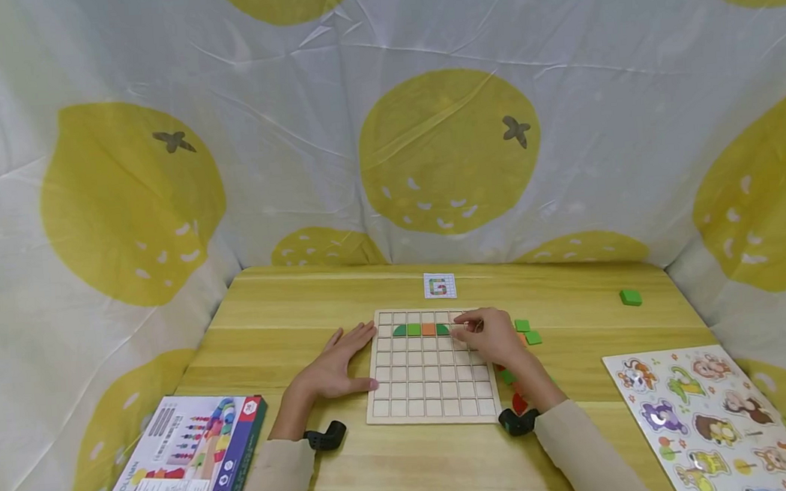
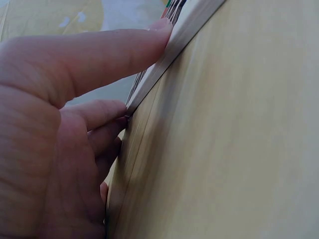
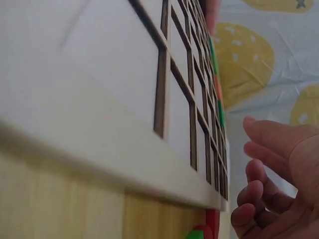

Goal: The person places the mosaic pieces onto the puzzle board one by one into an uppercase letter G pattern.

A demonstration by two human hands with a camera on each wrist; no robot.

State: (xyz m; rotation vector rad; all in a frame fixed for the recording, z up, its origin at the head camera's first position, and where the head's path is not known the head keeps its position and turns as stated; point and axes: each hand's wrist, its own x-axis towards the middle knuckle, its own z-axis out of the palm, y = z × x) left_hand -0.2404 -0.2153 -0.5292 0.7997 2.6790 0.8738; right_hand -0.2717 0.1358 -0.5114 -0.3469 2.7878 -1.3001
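A wooden grid board (image 1: 431,378) lies at the table's middle. Its second row holds a line of green and orange pieces (image 1: 421,329), seen edge-on as coloured pieces (image 3: 217,87) in the right wrist view. My left hand (image 1: 338,363) lies flat on the table, its straight fingers against the board's left edge (image 2: 185,34); the left hand (image 2: 60,124) holds nothing. My right hand (image 1: 485,335) hovers over the board's upper right corner, fingertips beside the last green piece. Close up, the right hand (image 3: 279,184) has loosely curled fingers with nothing in them, beside the board (image 3: 124,74).
A small pattern card (image 1: 439,285) lies behind the board. Loose green pieces (image 1: 528,331) and a red piece (image 1: 519,401) sit right of it, one green block (image 1: 630,298) farther off. A game box (image 1: 183,461) is front left, an animal puzzle (image 1: 708,421) front right.
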